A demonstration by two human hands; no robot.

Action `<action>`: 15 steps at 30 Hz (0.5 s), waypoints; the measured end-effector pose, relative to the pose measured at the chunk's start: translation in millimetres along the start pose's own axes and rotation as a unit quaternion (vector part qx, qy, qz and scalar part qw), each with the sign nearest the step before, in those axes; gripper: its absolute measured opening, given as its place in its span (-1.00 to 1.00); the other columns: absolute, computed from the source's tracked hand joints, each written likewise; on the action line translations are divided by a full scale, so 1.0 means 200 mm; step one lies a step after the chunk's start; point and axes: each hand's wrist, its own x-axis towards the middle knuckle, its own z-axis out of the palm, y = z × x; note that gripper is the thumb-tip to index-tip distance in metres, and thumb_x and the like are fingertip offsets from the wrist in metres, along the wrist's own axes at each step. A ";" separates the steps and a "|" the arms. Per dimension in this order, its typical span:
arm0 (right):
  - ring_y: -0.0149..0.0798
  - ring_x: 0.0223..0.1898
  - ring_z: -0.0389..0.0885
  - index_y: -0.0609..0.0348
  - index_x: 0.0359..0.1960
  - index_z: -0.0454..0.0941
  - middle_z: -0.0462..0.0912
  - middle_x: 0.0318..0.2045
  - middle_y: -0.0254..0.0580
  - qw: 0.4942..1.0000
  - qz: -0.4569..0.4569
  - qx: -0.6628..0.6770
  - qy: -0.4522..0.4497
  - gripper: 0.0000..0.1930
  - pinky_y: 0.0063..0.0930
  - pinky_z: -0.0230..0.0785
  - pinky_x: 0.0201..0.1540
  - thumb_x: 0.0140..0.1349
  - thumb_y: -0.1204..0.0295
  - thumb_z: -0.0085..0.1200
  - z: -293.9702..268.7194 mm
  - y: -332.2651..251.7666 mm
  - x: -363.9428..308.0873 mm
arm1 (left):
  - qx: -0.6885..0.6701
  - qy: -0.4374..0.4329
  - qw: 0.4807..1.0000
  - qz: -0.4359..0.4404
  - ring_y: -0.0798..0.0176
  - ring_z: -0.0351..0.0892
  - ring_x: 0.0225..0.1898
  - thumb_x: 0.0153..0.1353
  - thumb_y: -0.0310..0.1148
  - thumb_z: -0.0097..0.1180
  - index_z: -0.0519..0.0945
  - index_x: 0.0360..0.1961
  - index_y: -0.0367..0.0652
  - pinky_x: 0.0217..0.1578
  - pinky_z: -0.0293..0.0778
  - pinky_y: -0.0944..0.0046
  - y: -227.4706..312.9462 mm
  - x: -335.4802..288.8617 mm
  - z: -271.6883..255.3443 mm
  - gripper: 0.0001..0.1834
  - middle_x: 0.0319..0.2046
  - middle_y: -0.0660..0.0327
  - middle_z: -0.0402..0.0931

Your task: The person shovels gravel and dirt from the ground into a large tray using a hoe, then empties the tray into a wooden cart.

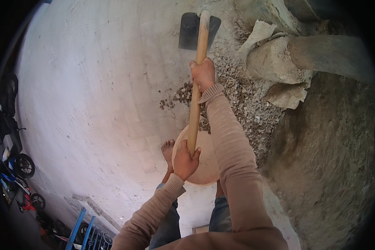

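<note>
Head view: the hoe [195, 109] lies in both hands, its long axis running away from the body and leaning slightly right toward the far end. The blade [189, 31] is straight beyond the right hand [203, 74], which is the nearer of the two to it. The left hand [185, 160] grips the near part of the handle, over the basin [202, 166]. Each hand is wrapped firmly round the wood, with the hands well apart. The gravel [248, 100] lies mostly to the right of the handle and nearer the body than the blade, with a thin spill reaching left under the handle. Whether the blade touches the floor [108, 83], I cannot tell.

The basin is round and pale and sits just beside the left foot [168, 152]. Its visible middle is bare; some gravel shows at its far edge, inside or just behind, I cannot tell which. A torn sack [285, 95] lies right of the gravel, its contents unclear.
</note>
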 end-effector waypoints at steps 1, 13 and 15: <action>-0.11 -0.58 0.66 0.54 -0.17 0.43 0.61 -0.52 0.07 0.999 0.018 0.024 -0.040 -0.66 -0.26 0.50 -0.54 0.19 0.44 0.19 -0.03 -0.16 0.03 | -0.123 -0.120 0.976 -0.131 -0.01 0.65 -0.27 0.23 -0.28 0.26 0.41 -0.02 -0.29 -0.28 0.51 0.11 0.02 0.12 0.03 -0.58 -0.32 -0.03 0.60; 0.06 -0.01 0.67 0.42 0.00 0.55 0.65 -0.05 0.24 0.942 -0.004 -0.328 -0.078 -0.57 -0.16 0.53 0.05 0.16 0.35 0.17 -0.54 0.05 0.43 | -0.492 -0.310 0.793 -0.183 0.24 0.52 0.08 0.23 -0.35 0.29 0.44 0.17 -0.44 0.10 0.41 0.26 0.60 0.31 0.67 -0.44 0.09 0.04 0.55; 0.07 0.02 0.66 0.42 0.02 0.53 0.63 -0.02 0.24 0.931 0.012 -0.356 -0.074 -0.57 -0.15 0.51 0.08 0.16 0.37 0.15 -0.61 0.11 0.38 | -0.503 -0.246 0.824 -0.084 0.28 0.51 0.07 0.24 -0.35 0.29 0.44 0.18 -0.41 0.09 0.41 0.27 0.66 0.17 0.76 -0.45 0.07 0.09 0.56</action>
